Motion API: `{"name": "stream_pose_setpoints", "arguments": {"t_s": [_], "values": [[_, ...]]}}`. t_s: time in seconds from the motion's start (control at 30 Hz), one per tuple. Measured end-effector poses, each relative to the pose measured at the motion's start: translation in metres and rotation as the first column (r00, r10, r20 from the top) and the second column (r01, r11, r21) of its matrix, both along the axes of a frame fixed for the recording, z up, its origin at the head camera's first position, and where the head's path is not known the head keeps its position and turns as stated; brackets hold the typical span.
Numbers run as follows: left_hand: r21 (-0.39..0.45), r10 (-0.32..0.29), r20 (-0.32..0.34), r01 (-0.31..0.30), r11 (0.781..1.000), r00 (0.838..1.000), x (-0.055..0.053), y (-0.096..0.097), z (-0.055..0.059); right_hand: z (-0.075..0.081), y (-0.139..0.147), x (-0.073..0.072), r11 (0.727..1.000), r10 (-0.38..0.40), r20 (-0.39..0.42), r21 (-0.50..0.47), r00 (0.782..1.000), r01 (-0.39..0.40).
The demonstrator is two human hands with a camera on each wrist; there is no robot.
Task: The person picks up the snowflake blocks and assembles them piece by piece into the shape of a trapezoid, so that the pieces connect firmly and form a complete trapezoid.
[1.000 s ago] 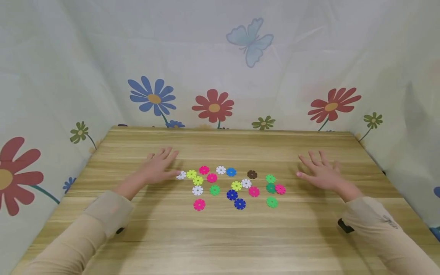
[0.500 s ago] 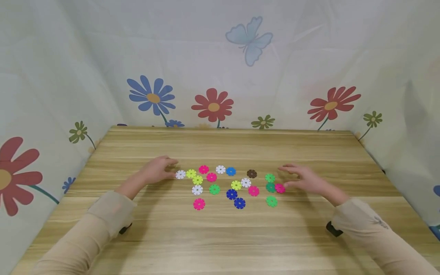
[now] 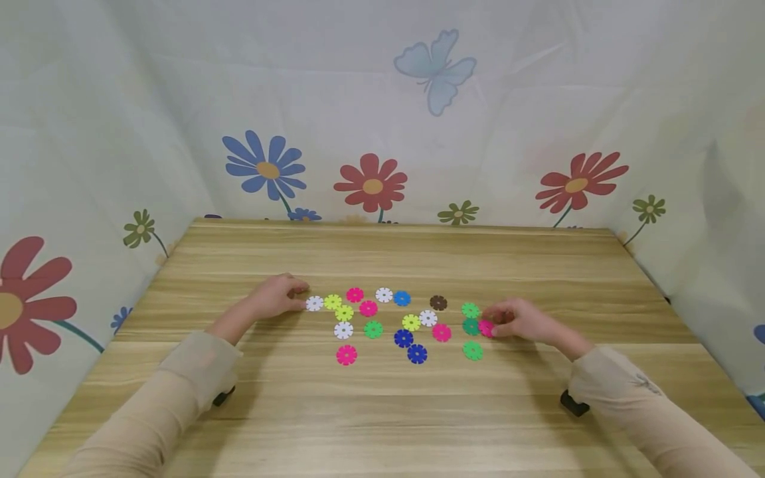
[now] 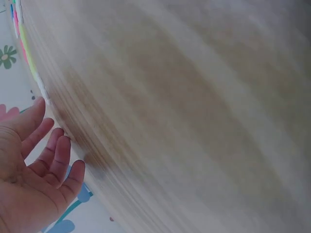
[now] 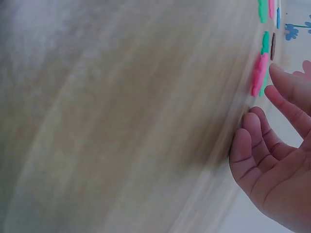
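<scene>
Notched plastic flower discs lie flat on the wooden table, in the middle of the head view. At their left end, my left hand [image 3: 277,296] reaches toward a white disc [image 3: 314,303], its thumb tip right at the rim. Loosely bent fingers of the left hand [image 4: 41,170] show in the left wrist view, with nothing between them. On the other side, my right hand [image 3: 522,321] is at a pink disc [image 3: 486,328], thumb and forefinger right by its edge. The right wrist view shows this pink disc [image 5: 260,75] edge-on beside the thumb, the other fingers curling toward the tabletop.
Between the hands lie more discs, among them a brown disc [image 3: 438,303], a light blue disc [image 3: 402,299] and a dark blue disc [image 3: 416,354]. The wooden table [image 3: 382,418] is bounded behind and at the sides by a flower-printed cloth [image 3: 508,119].
My right hand has moved left and down from beside the discs to the pink disc, its spread fingers bending. The left hand's fingers have drawn in by the white disc. The discs lie as before.
</scene>
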State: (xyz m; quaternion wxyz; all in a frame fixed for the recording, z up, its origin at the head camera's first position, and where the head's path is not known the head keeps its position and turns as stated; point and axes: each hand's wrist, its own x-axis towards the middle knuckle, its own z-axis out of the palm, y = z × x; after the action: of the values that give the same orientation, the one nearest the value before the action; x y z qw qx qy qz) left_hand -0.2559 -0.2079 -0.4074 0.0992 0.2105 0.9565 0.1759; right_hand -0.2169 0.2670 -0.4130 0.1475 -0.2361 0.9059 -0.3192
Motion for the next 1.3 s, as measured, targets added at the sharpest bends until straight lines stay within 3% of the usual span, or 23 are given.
{"name": "stream_pose_setpoints", "arguments": {"t_s": [0.5, 0.9, 1.3], "values": [[0.015, 0.019, -0.023, -0.018, 1.0, 1.0, -0.001, 0.004, -0.005, -0.002, -0.005, 0.001, 0.998, -0.036, -0.006, 0.06, 0.999, 0.036], [0.015, -0.015, -0.034, 0.015, 1.0, 0.999, -0.002, 0.01, -0.007, -0.001, -0.009, 0.003, 0.997, -0.04, -0.022, 0.072, 0.999, 0.041], [0.038, 0.013, -0.01, -0.012, 0.999, 1.0, -0.001, 0.019, -0.007, -0.002, -0.009, 0.005, 0.996, -0.053, -0.045, 0.067, 0.998, 0.056]]}}
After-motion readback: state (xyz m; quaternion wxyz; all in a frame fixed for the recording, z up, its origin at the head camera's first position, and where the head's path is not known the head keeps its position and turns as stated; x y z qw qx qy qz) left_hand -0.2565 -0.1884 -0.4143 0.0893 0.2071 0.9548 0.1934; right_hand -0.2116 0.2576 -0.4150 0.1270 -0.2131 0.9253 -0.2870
